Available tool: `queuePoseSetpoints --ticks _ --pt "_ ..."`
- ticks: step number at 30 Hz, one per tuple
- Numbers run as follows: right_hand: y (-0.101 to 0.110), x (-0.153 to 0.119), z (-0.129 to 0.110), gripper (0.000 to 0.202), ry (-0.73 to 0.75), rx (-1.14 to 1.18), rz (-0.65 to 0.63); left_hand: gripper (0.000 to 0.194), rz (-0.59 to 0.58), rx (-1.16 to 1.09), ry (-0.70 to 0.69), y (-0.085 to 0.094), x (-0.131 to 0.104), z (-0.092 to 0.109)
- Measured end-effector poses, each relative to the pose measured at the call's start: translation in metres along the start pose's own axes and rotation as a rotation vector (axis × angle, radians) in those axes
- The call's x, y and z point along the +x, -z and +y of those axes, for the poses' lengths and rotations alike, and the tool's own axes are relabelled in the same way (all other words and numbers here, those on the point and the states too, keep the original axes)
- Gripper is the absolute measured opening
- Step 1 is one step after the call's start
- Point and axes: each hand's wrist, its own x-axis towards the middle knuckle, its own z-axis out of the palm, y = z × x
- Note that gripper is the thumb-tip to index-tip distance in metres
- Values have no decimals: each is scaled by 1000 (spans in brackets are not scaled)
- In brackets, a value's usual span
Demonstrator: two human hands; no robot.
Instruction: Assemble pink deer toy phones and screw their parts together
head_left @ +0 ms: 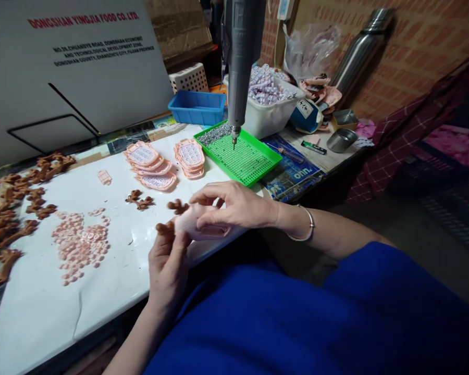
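Near the front edge of the white tabletop, both hands hold a pale pink plastic toy casing [187, 221]. My left hand [168, 265] grips its left end, fingers partly hidden behind it. From above, my right hand [242, 205] closes over its right side with thumb and fingers. Brown antler-shaped pieces [177, 206] stick out at the casing's far and left sides; the joint is blurred. Just beyond lies a loose brown antler piece [139, 200]. Stacked pink panels with white key pads [144, 159] and a second stack of pink panels [189, 157] lie farther back.
A grey electric screwdriver [238, 67] hangs over a green tray [268, 169] of small screws. Small pink buttons [80, 242] and heaped brown antlers [8, 208] lie left. Behind stand a blue bin [197, 108], a white tub [263, 112] and a steel flask [359, 52].
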Motion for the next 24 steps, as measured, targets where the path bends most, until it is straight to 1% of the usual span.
queuePoseSetpoints --ticks 1,2,5,7,9,11,13,14,15,16,17,18,19,20,21,22,24 --pt "1 -2 -1 32 19 -84 -2 29 36 -63 -22 0 2 2" --pt "1 -4 -2 33 32 -153 -13 29 65 -114 -43 0 4 4" --pt "-1 -11 0 22 96 -297 -49 28 103 -172 -68 2 9 8" --pt "-7 -14 4 22 168 -344 4 27 114 -184 -67 2 10 9" --pt "-14 -16 8 24 212 -352 59 32 118 -209 -59 0 10 9" --pt "-19 -17 11 26 236 -353 56 39 99 -218 -8 -4 10 8" --pt "-20 -19 12 28 320 -415 63 46 92 -230 87 -7 12 9" --pt "-18 -21 12 28 402 -469 115 48 105 -246 141 -8 14 10" --pt "-13 -23 10 29 494 -530 222 49 130 -269 194 -9 17 11" --pt "-7 -25 9 29 585 -585 388 48 162 -295 240 -9 20 12" --pt "2 -26 7 30 660 -624 594 47 195 -315 276 -8 22 14" --pt "13 -25 6 34 691 -630 794 46 213 -314 312 -8 24 15" --pt "25 -22 5 39 691 -603 955 46 209 -289 341 -7 25 17" --pt "38 -16 6 48 665 -544 1041 48 191 -240 367 -6 24 19" --pt "51 -10 8 59 575 -427 1003 51 145 -167 406 -6 21 20" --pt "63 -2 12 70 543 -280 878 54 87 -85 449 -5 17 21" --pt "85 13 20 95 386 2 538 55 -48 70 600 -6 3 23"
